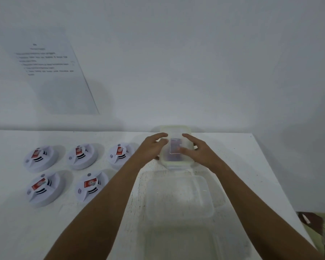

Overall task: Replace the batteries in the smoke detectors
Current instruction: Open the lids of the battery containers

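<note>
I hold the lidded box between both hands, left hand and right hand gripping its long sides, its length pointing away from me.

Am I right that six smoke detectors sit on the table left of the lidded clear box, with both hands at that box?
Not quite: the head view shows five smoke detectors, three in the far row and two in the near row. The rest holds: they sit on the table left of the lidded clear box, with the left hand and right hand at it.
</note>
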### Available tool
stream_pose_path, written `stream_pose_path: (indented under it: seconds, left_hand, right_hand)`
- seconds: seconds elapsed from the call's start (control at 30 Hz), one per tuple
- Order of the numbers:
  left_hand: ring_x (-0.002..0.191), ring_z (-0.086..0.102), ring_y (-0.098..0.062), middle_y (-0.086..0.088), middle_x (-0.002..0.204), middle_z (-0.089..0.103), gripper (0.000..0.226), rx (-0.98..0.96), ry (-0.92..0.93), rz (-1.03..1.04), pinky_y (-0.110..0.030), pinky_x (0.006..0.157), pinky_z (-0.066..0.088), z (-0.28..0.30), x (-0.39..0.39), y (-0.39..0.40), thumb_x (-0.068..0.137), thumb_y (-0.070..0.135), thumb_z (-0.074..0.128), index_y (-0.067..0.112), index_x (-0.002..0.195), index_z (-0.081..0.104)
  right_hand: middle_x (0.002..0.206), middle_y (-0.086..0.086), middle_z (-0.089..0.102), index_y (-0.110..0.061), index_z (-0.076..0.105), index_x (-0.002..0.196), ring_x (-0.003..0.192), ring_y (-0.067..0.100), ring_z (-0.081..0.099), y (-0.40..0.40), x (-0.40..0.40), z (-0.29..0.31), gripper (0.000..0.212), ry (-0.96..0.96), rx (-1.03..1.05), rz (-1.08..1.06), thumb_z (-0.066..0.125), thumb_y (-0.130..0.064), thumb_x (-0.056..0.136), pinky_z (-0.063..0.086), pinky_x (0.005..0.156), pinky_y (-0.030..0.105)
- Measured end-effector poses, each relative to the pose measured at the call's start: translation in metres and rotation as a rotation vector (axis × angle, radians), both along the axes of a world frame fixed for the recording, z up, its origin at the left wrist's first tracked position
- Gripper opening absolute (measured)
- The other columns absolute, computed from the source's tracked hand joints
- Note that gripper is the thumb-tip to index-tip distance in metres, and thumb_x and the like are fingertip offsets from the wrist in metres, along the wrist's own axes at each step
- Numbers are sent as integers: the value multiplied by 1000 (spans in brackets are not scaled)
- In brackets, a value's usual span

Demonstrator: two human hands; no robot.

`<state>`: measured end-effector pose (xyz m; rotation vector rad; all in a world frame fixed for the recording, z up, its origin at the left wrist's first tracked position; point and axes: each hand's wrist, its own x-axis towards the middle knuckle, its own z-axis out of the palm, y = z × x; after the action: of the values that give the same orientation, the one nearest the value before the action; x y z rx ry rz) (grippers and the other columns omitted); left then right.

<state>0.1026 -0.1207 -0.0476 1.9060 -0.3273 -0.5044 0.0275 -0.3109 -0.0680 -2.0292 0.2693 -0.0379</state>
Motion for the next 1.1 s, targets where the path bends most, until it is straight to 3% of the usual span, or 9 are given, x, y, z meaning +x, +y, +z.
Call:
stream_pose_path:
  seconds: [0.07, 0.2, 0.27, 0.43, 0.6, 0.67, 0.8, 0.93, 1.1]
  left_hand:
    - [74, 55, -14, -1, 86, 58, 22, 12, -80, 65, -29, 62, 50, -2, 2, -9, 93, 37, 59, 27, 112, 63]
    - [66, 44, -13, 4, 75, 50, 27, -12, -104, 136, -24, 59, 36, -11, 3, -23, 86, 39, 67, 21, 103, 56]
    - [66, 44, -13, 2, 75, 50, 29, -61, -67, 142, -24, 59, 36, -16, 4, -24, 84, 38, 70, 21, 102, 55]
    - [56, 37, -12, -4, 70, 46, 26, -169, -44, 100, -21, 50, 32, -24, 9, -17, 80, 35, 76, 24, 92, 56]
    - [54, 32, -6, 12, 62, 43, 22, -233, -107, 215, -14, 49, 32, -30, 11, -19, 75, 25, 82, 22, 80, 60]
    - [54, 32, -5, 16, 59, 43, 21, -234, -125, 222, -14, 49, 32, -31, 12, -18, 75, 25, 82, 22, 79, 61]
    - [64, 38, -11, 7, 76, 49, 22, -169, -147, 163, -20, 57, 33, -28, 15, -17, 78, 29, 79, 19, 84, 60]
    - [84, 50, 0, 2, 103, 58, 28, -42, -188, 92, -16, 68, 36, -13, 28, -17, 81, 37, 75, 15, 94, 62]
    - [73, 51, -12, 2, 81, 57, 34, 52, -117, -35, -24, 64, 39, 0, 44, -9, 76, 38, 80, 15, 77, 55]
  right_hand:
    - [143, -6, 51, -36, 54, 135, 126, 18, 51, 4, 8, 1, 50, -51, 64, -83, 65, -51, 88, 44, 107, 38]
    - [131, 5, 54, -34, 57, 123, 118, 22, 52, 16, 19, -6, 33, -86, 76, -193, 61, -44, 92, 48, 100, 39]
    - [124, 4, 56, -34, 57, 118, 107, 19, 55, 17, 20, -9, 30, -98, 100, -188, 64, -44, 91, 49, 87, 32]
    - [103, -9, 58, -26, 52, 119, 70, -8, 57, 10, 19, -4, 28, -69, 152, -58, 62, -36, 95, 43, 59, 9]
    - [115, -3, 57, -28, 47, 119, 93, 11, 60, 12, 23, -7, 28, -58, 143, -28, 61, -35, 96, 43, 68, 16]
    - [110, -8, 56, -26, 49, 118, 88, 3, 58, 12, 23, -5, 29, -60, 116, -37, 63, -34, 95, 43, 65, 11]
    - [98, -18, 55, -21, 55, 119, 67, -14, 56, 9, 22, -3, 30, -78, 106, -54, 66, -30, 93, 42, 55, 2]
    - [112, -10, 57, -30, 57, 120, 93, 5, 55, 4, 22, 6, 33, 1, 81, 33, 67, -39, 90, 44, 67, 11]
    - [137, -9, 56, -27, 63, 128, 122, 10, 50, 2, 25, 14, 44, 0, 25, 131, 72, -38, 87, 41, 98, 23]
